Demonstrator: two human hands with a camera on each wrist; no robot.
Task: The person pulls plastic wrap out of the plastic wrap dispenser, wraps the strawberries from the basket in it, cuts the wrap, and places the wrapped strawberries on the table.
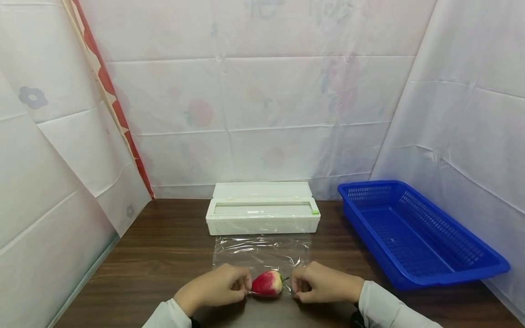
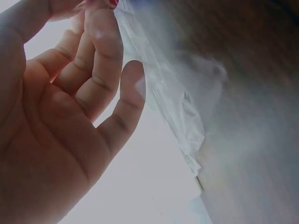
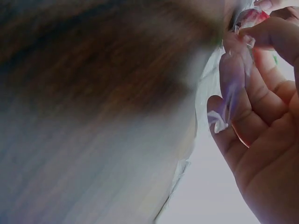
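Observation:
A red and pale-yellow fruit (image 1: 268, 283) with a green stem lies near the front of the table, at the near end of a sheet of clear cling film (image 1: 262, 255). My left hand (image 1: 223, 284) pinches the film's near edge just left of the fruit. On the stem side, my right hand (image 1: 321, 282) pinches the film between thumb and forefinger. The right wrist view shows film clinging to the fingers (image 3: 233, 88). In the left wrist view, the hand's other fingers (image 2: 105, 60) curve loosely beside the film. The film runs back to a white dispenser box (image 1: 262, 225).
The dispenser's lid (image 1: 262, 189) is raised at the back, and a small green slider (image 1: 315, 212) sits at its right end. A blue plastic basket (image 1: 410, 278) stands on the right of the dark wooden table (image 1: 164, 246). White printed sheets (image 1: 262, 100) hang around the table.

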